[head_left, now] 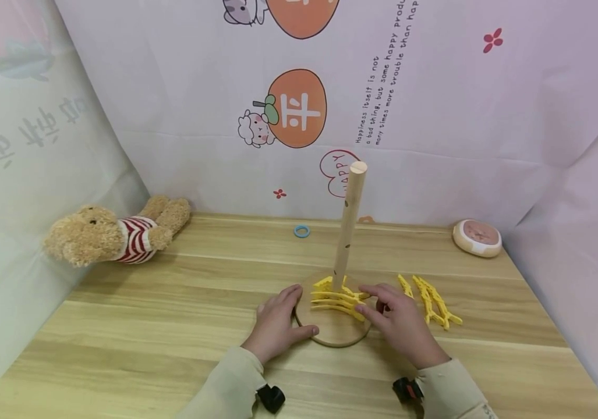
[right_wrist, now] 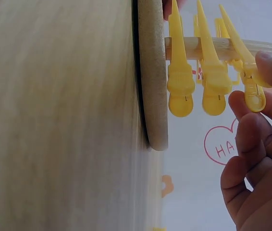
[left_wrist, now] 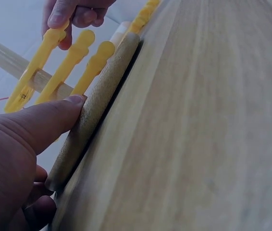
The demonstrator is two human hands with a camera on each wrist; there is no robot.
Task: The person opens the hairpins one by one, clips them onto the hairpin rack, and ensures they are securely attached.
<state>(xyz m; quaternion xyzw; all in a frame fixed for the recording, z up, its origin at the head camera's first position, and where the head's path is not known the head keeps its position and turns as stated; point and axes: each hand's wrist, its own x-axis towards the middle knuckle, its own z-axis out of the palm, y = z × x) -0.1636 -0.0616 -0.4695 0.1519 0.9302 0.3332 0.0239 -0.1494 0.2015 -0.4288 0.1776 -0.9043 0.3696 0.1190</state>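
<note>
At least three slender, tapering yellow plastic clips cross one smooth wooden post near its foot; other loose clips lie at three o'clock. The right hand pinches the topmost clip; the left hand, at nine o'clock, grips one round wooden base.

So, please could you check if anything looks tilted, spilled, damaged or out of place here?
Nothing looks spilled or damaged. The yellow clip pinched by the right hand slants against the two clips below it, probably from handling. The teddy bear lies on the table at left instead of sitting, which seems slightly odd.
</note>
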